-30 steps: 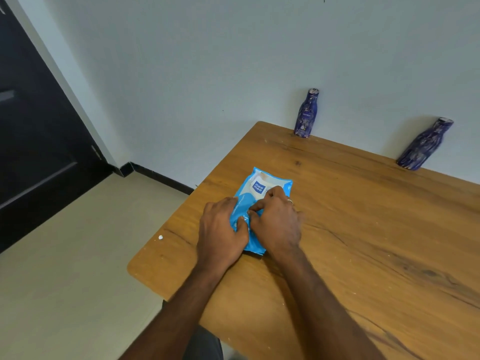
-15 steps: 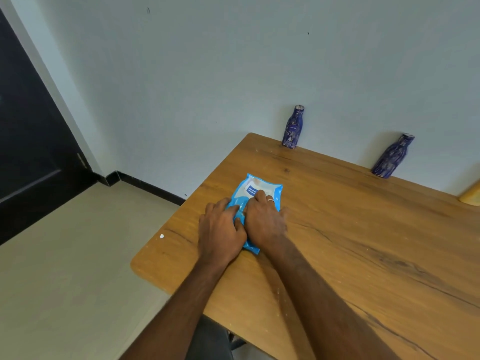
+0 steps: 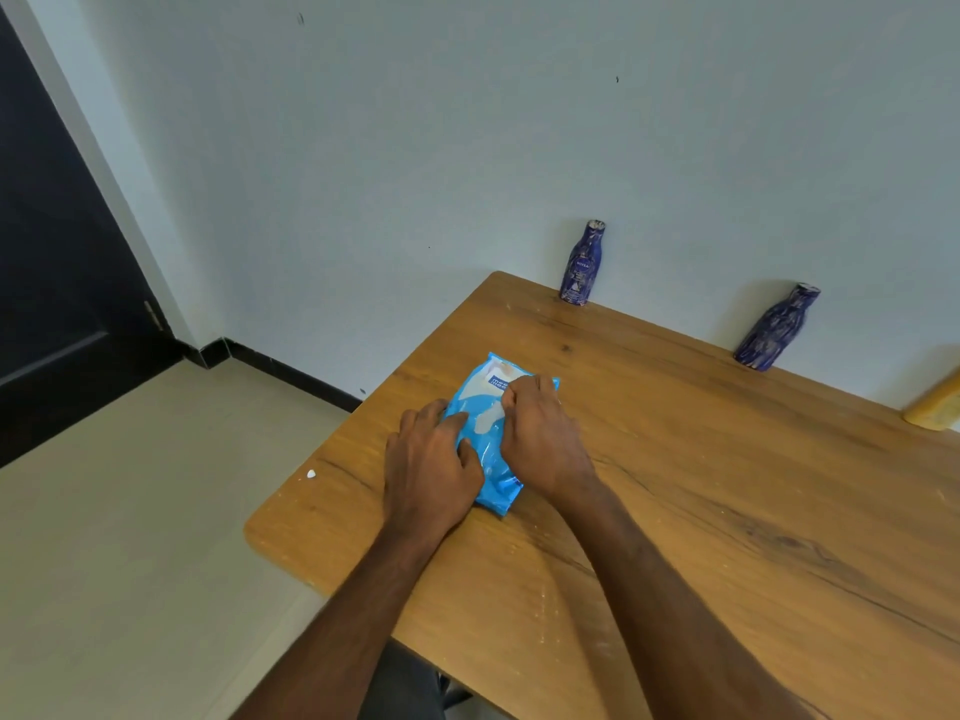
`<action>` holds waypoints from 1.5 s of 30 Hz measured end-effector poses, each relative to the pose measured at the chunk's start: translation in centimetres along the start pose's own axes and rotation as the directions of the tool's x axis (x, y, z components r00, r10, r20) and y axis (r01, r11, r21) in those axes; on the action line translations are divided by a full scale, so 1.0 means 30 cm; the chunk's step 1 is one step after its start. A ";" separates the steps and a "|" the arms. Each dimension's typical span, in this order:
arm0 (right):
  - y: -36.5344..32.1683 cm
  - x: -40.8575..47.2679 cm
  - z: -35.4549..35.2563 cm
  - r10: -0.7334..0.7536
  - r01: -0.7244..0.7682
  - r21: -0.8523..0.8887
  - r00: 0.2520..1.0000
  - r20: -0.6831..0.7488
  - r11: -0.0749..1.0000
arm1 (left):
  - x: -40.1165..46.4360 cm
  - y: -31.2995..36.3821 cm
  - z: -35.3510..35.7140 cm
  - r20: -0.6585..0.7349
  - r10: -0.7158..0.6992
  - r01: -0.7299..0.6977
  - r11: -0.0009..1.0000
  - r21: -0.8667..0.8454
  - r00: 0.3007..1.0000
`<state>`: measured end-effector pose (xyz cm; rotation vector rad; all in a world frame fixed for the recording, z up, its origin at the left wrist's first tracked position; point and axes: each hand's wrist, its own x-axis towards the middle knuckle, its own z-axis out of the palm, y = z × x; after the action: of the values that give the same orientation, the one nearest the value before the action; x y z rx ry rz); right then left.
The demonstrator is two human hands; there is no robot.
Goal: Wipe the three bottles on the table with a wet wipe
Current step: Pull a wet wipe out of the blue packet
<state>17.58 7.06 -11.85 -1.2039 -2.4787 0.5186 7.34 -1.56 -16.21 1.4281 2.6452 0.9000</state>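
Head view: blue wipe pack point(image 3: 488, 449) flat on the table point(image 3: 727, 485), near its left edge. Left hand point(image 3: 431, 465) pressed on the pack's left side, fingers laid flat, gripping nothing. Right hand point(image 3: 540, 433) on the pack's right side, fingertips pinched together at the white label flap near the pack's far end. Beyond the pack, at the wall: first bottle point(image 3: 582, 265) upright, second bottle point(image 3: 776, 330) further right of it, yellow bottle point(image 3: 935, 407) cut off at the frame's right edge.
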 end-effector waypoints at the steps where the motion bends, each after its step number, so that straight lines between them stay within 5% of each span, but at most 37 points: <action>1: 0.008 0.003 -0.001 -0.013 0.014 0.053 1.000 -0.013 0.999 | 0.000 0.001 0.001 0.001 -0.002 0.002 1.000 -0.001 1.000; 6: 0.048 0.010 0.025 -0.010 0.033 0.214 0.994 -0.106 0.976 | 0.002 0.002 0.002 0.000 -0.006 0.006 1.000 -0.014 1.000; 13: 0.052 0.036 0.033 -0.047 0.055 0.110 0.996 -0.075 0.992 | 0.001 0.000 0.009 0.015 -0.003 0.003 1.000 -0.002 1.000; 20: 0.050 0.080 -0.050 -0.075 0.126 0.282 0.980 -0.184 0.951 | -0.001 0.001 0.005 0.024 0.004 -0.005 0.999 0.039 1.000; 31: 0.018 0.095 -0.112 -0.131 0.171 0.408 0.984 -0.124 0.897 | -0.006 0.012 0.001 0.038 0.030 -0.035 0.991 0.128 0.999; 45: -0.061 0.115 -0.304 -0.093 0.348 0.538 0.891 -0.444 0.767 | 0.004 0.024 -0.016 0.039 0.029 -0.036 0.983 0.180 0.999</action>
<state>18.41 10.37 -2.54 -0.6496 -1.8478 0.8292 7.69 -1.39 -15.42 1.5115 2.7462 0.6428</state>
